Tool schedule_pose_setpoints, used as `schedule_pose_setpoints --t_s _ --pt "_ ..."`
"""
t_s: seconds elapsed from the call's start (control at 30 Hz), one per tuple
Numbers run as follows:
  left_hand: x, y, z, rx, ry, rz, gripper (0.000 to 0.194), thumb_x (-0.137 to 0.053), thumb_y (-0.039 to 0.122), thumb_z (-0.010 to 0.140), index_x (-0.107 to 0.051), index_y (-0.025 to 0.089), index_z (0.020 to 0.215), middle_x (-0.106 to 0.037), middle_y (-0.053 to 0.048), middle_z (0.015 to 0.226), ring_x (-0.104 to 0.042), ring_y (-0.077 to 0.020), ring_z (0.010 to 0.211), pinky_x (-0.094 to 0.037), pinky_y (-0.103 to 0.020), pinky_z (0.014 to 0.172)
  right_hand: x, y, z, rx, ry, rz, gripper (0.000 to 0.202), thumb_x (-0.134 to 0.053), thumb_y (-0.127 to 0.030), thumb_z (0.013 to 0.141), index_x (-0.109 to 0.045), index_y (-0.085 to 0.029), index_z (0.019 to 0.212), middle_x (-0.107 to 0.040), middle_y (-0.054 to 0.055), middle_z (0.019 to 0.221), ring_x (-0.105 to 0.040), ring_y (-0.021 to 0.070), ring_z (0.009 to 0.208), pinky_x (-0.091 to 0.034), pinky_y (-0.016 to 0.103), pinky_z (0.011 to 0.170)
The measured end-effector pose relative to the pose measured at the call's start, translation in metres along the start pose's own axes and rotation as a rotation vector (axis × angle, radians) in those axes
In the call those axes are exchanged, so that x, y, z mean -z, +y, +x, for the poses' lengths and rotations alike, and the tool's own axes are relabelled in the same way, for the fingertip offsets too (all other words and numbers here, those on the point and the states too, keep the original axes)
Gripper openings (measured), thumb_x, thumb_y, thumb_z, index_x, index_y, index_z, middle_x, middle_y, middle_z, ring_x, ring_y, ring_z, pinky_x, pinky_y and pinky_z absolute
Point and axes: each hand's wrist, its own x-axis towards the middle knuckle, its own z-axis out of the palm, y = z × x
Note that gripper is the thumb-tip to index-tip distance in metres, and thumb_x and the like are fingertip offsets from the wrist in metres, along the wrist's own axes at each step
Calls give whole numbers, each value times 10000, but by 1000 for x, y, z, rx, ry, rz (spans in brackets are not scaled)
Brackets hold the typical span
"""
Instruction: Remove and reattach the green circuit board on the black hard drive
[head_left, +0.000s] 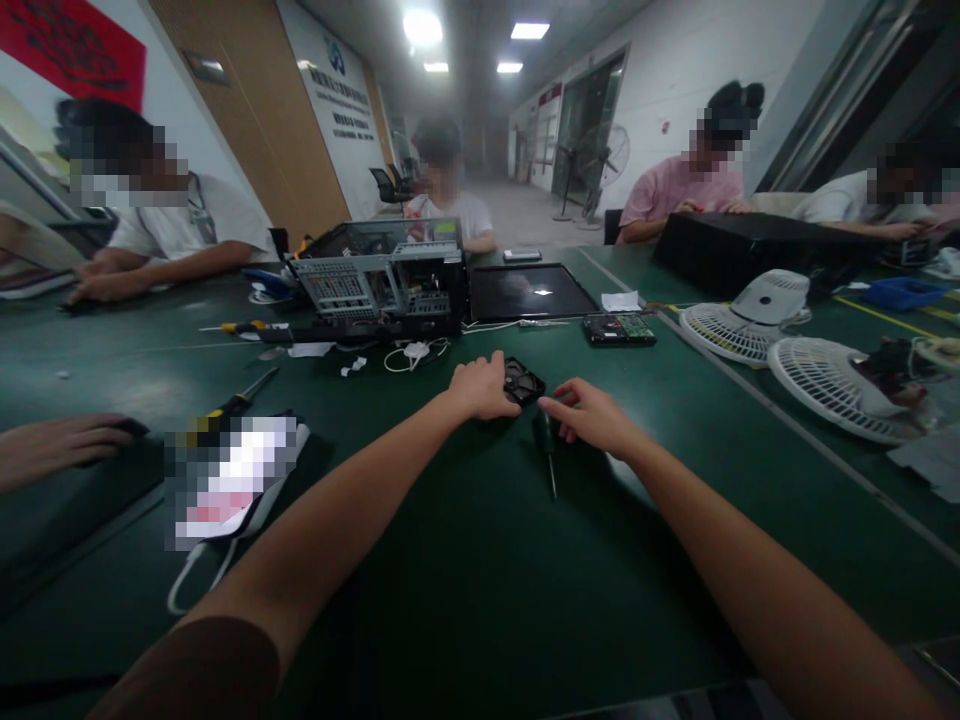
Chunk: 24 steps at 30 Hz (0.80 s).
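Near the middle of the green table (465, 530), my left hand (478, 388) is closed on the edge of a black computer fan (523, 382). Its thumb is on the near side, the fingers on the far side, and the palm hides part of the frame. Just to the right, my right hand (592, 412) has its fingers curled, the tips at the top of a screwdriver (547, 435). The dark handle is at the fingertips and the thin blade points back toward me. Whether the blade touches the table I cannot tell.
An opened computer case (375, 285) stands ahead, beside a black panel (529, 292). A hard drive (619, 330) lies ahead to the right, white fan parts (735, 325) beyond it. At left are a lit phone (240, 470), a yellow-black screwdriver (236, 402) and another person's hand (67, 445).
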Motion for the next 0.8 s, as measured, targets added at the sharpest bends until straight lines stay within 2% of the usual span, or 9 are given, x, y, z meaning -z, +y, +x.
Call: schedule_pose_setpoints --t_s 0.1,0.17,0.27,0.37,0.47,0.67,0.8 --pt "11 -1 -7 -155 16 -19 1111 -781 626 652 -307 156 1540 -579 -234 1397 -558 -436 1283 -392 -545 1074 13 2 6 -110 6 350 552 -495 -699 942 -597 -180 1101 -723 126 977 -718 203 747 -596 314 659" --pt "21 3 -12 -301 30 -42 1172 -787 616 654 -242 149 1581 -535 -227 1458 -514 -435 1338 -358 -550 1116 21 1 7 -174 -105 544 695 -292 -780 951 -609 -175 1081 -727 167 1028 -738 246 878 -613 368 760" --pt "38 16 -17 -454 17 -26 1187 -786 563 680 -174 152 1610 -456 -212 1547 -460 -414 1401 -284 -534 1181 30 -6 2 -207 -253 613 839 -151 -849 902 -631 -182 1070 -737 198 1061 -727 296 1019 -595 441 852" --pt "51 30 -20 -585 -23 19 1218 -801 503 676 -119 157 1624 -400 -201 1595 -418 -387 1445 -204 -528 1227 33 -16 -7 -199 -323 603 916 -90 -872 872 -646 -188 1119 -746 189 1053 -714 297 1057 -575 472 870" --pt "56 38 -19 -629 -26 32 1221 -824 438 662 -120 175 1625 -419 -186 1584 -392 -394 1464 -119 -579 1246 34 -21 -14 -185 -357 608 934 -52 -851 888 -652 -192 1168 -755 172 1060 -720 299 1040 -555 507 873" --pt "56 45 -14 -694 27 21 1185 -847 370 641 -181 207 1607 -421 -163 1582 -332 -401 1503 -62 -605 1259 33 -22 -18 -168 -355 568 912 -12 -774 944 -672 -187 1172 -771 154 1030 -738 297 985 -544 508 873" --pt "45 42 -22 -678 141 82 1130 -822 306 706 -159 201 1615 -304 -155 1657 -214 -360 1559 4 -580 1274 38 -17 -13 -164 -341 673 818 -69 -721 972 -658 -196 1190 -769 142 1024 -737 294 978 -546 494 888"
